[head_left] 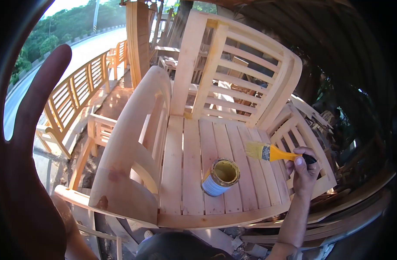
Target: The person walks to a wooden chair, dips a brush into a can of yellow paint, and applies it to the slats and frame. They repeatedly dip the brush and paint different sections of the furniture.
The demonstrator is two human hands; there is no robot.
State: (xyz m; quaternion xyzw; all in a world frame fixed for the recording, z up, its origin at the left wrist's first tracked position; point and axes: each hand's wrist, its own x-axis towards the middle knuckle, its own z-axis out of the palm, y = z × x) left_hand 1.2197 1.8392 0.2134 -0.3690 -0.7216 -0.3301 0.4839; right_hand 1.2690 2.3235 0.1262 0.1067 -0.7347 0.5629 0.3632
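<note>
My right hand [303, 170] is closed round the handle of a paintbrush [281, 154], whose yellowish bristles point left above the seat slats. An open can [221, 177] with a stained rim and yellowish liquid inside stands on the slatted seat [192, 173] of a pale wooden chair. The slatted backrest [244, 73] rises behind it, with a yellower patch along its left post. My left hand [29, 173] is raised, large and dark, close to the camera at the left edge, fingers stretched out and nothing visible in it. Its forearm partly shows below.
The chair's broad left armrest [129, 143] lies between my left hand and the seat. More slatted wooden furniture [75, 97] stands at the left beside a road. Wood pieces are piled behind the chair and at the right. Scraps [255, 250] litter the ground.
</note>
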